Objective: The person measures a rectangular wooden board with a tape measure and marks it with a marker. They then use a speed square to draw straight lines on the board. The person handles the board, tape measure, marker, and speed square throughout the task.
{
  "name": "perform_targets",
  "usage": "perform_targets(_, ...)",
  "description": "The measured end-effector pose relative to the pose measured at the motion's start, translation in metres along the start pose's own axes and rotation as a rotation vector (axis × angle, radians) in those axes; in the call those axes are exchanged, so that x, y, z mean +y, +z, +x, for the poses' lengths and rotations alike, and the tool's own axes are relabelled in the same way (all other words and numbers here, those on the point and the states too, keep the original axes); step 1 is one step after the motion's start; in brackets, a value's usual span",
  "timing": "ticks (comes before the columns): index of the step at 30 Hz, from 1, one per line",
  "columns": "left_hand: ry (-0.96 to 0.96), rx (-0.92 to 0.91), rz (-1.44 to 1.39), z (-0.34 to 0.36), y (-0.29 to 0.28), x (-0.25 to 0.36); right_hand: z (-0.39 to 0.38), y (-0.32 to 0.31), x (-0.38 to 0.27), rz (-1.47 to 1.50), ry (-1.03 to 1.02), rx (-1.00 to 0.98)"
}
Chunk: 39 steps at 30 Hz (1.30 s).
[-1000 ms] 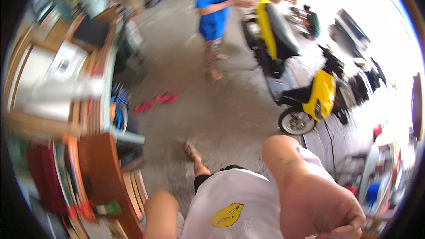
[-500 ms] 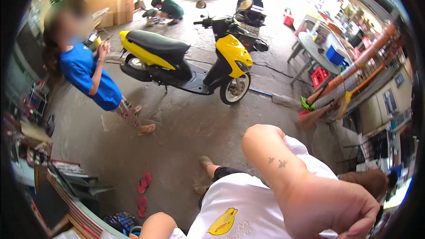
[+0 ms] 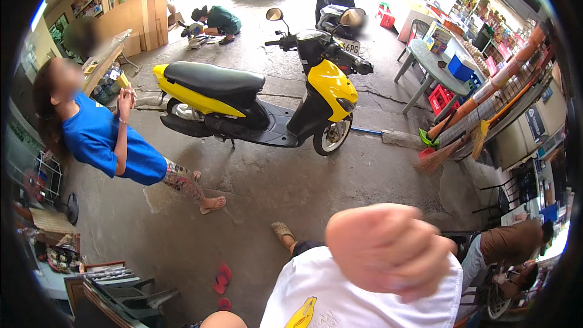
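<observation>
My right hand (image 3: 388,249) is raised close to the camera at the lower middle, blurred, its fingers curled into a fist with nothing visible in it. It hangs over my white shirt with a yellow print (image 3: 328,304). A rounded bit of skin (image 3: 221,321) shows at the bottom edge on the left, and my left hand itself is out of view. My foot in a sandal (image 3: 281,231) rests on the concrete floor. A yellow and black scooter (image 3: 261,103) stands parked ahead of me.
A person in a blue shirt (image 3: 103,140) stands at the left. Another crouches at the back (image 3: 221,21), and a third in brown sits at the lower right (image 3: 510,243). Brooms (image 3: 449,146), a green table (image 3: 431,61), stacked chairs (image 3: 127,294) and red sandals (image 3: 223,276) surround the floor.
The view has swung, bringing the scooter to the upper middle and the person in blue to the left. My right hand has come up from the lower right toward the camera.
</observation>
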<state>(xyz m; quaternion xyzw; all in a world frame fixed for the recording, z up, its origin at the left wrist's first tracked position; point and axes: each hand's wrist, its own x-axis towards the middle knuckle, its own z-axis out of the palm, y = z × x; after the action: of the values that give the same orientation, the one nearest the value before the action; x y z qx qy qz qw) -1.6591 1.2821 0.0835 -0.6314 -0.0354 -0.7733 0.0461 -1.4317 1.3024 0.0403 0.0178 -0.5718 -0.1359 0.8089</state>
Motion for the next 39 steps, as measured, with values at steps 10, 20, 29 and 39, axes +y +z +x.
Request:
perform_targets(10,-1.238,0.052,-0.325,-0.154,0.025,-0.173,-0.165,0.047,0.110,0.100,0.800,-0.869)
perform_targets(20,-1.850,0.430,-0.675,-0.229,-0.084,-0.274,-0.301,0.119,0.188,0.133,0.772,-1.258)
perform_targets(29,-1.952,0.540,-0.172,-0.244,-0.216,-0.338,-0.408,0.271,0.207,-0.198,0.640,-1.644)
perform_targets(39,-1.678,0.709,0.535,-0.248,-0.348,-0.363,-0.495,0.414,0.211,0.298,0.790,-1.707)
